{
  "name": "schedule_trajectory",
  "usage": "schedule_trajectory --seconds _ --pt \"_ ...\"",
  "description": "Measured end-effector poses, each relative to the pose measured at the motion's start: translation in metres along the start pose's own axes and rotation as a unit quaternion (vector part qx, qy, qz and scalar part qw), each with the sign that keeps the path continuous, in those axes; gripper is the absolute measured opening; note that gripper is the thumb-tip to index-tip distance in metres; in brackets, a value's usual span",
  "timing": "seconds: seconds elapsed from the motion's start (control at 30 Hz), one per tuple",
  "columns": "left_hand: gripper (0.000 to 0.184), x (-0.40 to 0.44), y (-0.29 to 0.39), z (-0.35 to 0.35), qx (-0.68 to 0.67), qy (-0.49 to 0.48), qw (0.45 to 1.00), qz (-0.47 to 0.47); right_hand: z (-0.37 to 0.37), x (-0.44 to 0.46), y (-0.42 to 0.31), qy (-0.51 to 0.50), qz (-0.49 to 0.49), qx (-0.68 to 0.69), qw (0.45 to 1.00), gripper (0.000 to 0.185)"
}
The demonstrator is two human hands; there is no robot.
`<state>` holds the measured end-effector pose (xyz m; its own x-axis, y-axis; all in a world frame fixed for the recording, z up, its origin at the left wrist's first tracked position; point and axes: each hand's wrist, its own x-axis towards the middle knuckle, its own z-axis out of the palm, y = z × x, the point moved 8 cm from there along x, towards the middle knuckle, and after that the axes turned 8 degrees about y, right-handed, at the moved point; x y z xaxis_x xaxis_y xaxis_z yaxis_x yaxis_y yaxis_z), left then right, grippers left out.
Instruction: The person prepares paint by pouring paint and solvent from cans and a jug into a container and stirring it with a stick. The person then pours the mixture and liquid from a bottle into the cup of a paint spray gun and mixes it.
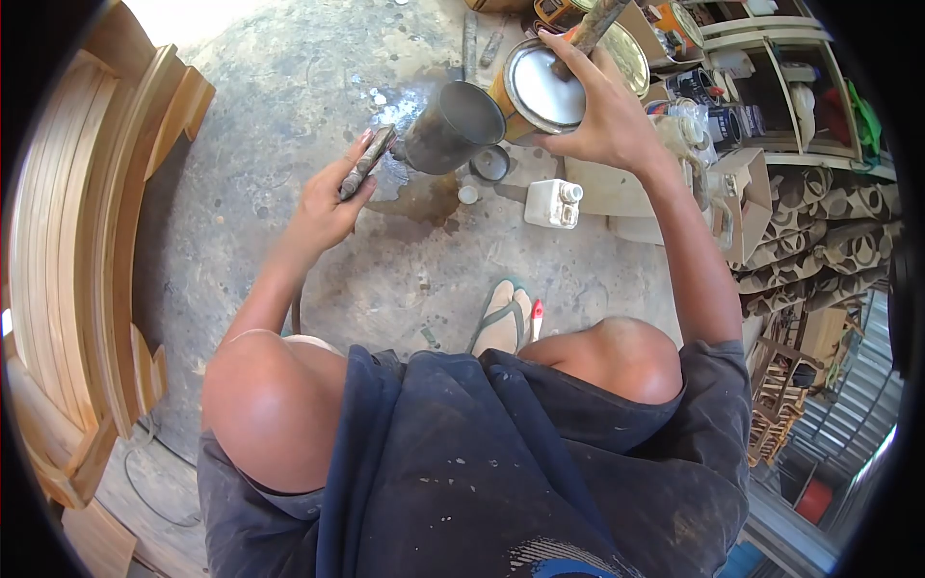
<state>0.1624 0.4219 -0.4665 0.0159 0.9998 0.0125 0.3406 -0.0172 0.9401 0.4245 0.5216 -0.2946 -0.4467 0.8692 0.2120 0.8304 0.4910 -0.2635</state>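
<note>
My right hand (pixel 617 116) grips a metal paint can (pixel 501 96) by its rim, thumb and fingers spread around the edge. Whether its silvery top is a lid or liquid I cannot tell. A thick brown stick (pixel 595 27) meets that top and passes by my index finger. In my left hand (pixel 328 207), between thumb and fingers, is a dark paint-stained tool (pixel 364 166) whose kind I cannot make out. A black cup (pixel 438 130) with its mouth towards me stands between my hands, close to the left one.
A white plastic jug (pixel 553 204), a round dark lid (pixel 490 163) and a small white cap (pixel 468 195) lie on the stained concrete floor. Beside my sandalled foot (pixel 501 318) is a red-tipped brush (pixel 537 318). Wooden frames (pixel 96 241) line the left; cluttered shelves (pixel 771 77) stand right.
</note>
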Motion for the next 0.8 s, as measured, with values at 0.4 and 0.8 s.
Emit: schedule_trajectory --seconds 0.4,0.8 --pt "0.055 0.002 0.006 0.005 -0.010 0.026 0.999 0.046 -0.006 0.003 -0.021 0.002 -0.064 -0.097 0.993 0.102" --pt "0.055 0.001 0.010 0.001 -0.013 0.024 0.999 0.022 -0.009 0.008 -0.035 0.020 -0.084 -0.107 0.991 0.101"
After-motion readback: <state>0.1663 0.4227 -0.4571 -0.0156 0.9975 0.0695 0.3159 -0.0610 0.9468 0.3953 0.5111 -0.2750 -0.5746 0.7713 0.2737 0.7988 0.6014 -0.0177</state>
